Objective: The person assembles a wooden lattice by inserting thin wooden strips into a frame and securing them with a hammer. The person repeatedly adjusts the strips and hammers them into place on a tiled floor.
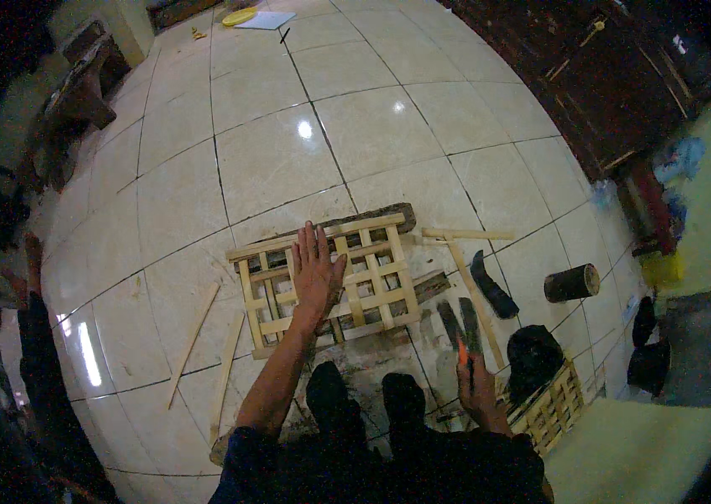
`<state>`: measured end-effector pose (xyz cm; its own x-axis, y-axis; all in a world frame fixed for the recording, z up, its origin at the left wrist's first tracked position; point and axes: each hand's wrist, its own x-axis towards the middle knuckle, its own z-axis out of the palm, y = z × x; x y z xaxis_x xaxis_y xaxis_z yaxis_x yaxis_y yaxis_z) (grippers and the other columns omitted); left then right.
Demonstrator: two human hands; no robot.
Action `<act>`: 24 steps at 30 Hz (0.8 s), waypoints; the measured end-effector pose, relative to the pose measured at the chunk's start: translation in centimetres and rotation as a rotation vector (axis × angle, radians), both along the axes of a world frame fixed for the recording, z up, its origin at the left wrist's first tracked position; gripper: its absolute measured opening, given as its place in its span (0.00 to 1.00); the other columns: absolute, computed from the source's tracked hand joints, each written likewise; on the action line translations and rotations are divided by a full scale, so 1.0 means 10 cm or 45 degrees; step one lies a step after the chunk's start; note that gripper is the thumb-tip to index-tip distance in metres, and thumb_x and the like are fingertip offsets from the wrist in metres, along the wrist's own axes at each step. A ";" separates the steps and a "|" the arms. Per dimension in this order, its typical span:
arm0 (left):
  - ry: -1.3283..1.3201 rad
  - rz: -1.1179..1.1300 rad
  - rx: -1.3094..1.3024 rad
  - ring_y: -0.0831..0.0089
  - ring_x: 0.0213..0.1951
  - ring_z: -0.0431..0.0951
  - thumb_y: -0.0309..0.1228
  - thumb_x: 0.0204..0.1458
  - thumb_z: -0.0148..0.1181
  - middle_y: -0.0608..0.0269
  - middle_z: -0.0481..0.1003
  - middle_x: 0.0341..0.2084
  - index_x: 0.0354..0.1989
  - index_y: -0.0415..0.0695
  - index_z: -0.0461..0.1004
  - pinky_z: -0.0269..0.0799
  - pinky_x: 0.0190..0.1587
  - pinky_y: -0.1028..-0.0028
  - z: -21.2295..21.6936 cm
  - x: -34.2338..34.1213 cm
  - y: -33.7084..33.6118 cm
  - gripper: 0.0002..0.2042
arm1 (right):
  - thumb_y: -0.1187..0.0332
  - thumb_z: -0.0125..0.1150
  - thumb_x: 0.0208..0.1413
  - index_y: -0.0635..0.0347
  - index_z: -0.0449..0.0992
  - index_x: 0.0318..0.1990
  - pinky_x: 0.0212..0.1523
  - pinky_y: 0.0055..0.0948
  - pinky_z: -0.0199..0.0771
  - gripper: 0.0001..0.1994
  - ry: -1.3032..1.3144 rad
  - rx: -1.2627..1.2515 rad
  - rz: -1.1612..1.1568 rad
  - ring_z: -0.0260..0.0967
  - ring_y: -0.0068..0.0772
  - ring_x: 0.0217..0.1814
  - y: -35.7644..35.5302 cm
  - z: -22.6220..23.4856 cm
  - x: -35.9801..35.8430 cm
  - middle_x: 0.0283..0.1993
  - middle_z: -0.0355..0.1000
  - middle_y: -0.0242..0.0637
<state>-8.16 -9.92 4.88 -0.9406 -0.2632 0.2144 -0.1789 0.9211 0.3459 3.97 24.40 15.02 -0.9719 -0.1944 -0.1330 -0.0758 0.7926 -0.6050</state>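
This looks like a room in a home used as an informal woodworking spot, with the work done on the floor rather than at a bench. The floor (372, 126) is glossy cream tile reflecting ceiling lights. On the near part lies a wooden slat lattice (372, 277), with loose wooden strips (192, 344) to its left and more at right. A short dark log section (571, 283) lies to the right, and a second small slatted crate (553, 407) sits near right. Dark wooden furniture (616, 76) lines the far right wall. A yellow plate (240, 16) rests on the far floor.
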 end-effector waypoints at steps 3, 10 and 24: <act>-0.043 -0.016 -0.081 0.53 0.71 0.41 0.45 0.58 0.49 0.47 0.44 0.69 0.68 0.40 0.50 0.33 0.70 0.57 0.03 -0.02 0.05 0.33 | 0.64 0.45 0.65 0.63 0.63 0.48 0.22 0.44 0.61 0.12 0.226 0.031 0.113 0.66 0.54 0.21 -0.22 -0.03 -0.66 0.21 0.65 0.51; 0.007 0.021 -0.083 0.56 0.71 0.43 0.47 0.59 0.47 0.49 0.47 0.69 0.68 0.41 0.51 0.35 0.70 0.58 0.02 0.02 0.03 0.33 | 0.58 0.38 0.67 0.64 0.64 0.43 0.29 0.50 0.65 0.16 0.110 0.166 0.422 0.67 0.64 0.30 -0.99 0.16 -2.02 0.26 0.67 0.58; 0.001 0.034 -0.019 0.50 0.70 0.41 0.45 0.59 0.45 0.46 0.45 0.69 0.68 0.40 0.48 0.34 0.69 0.51 -0.01 -0.03 0.06 0.33 | 0.58 0.38 0.67 0.64 0.63 0.42 0.29 0.53 0.69 0.16 -0.018 0.318 0.454 0.69 0.61 0.27 -1.10 0.34 -2.40 0.26 0.69 0.55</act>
<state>-8.42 -9.36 4.76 -0.9332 -0.2848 0.2191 -0.2031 0.9211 0.3321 -20.07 13.36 18.45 -0.8474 -0.4780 -0.2310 -0.3647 0.8403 -0.4010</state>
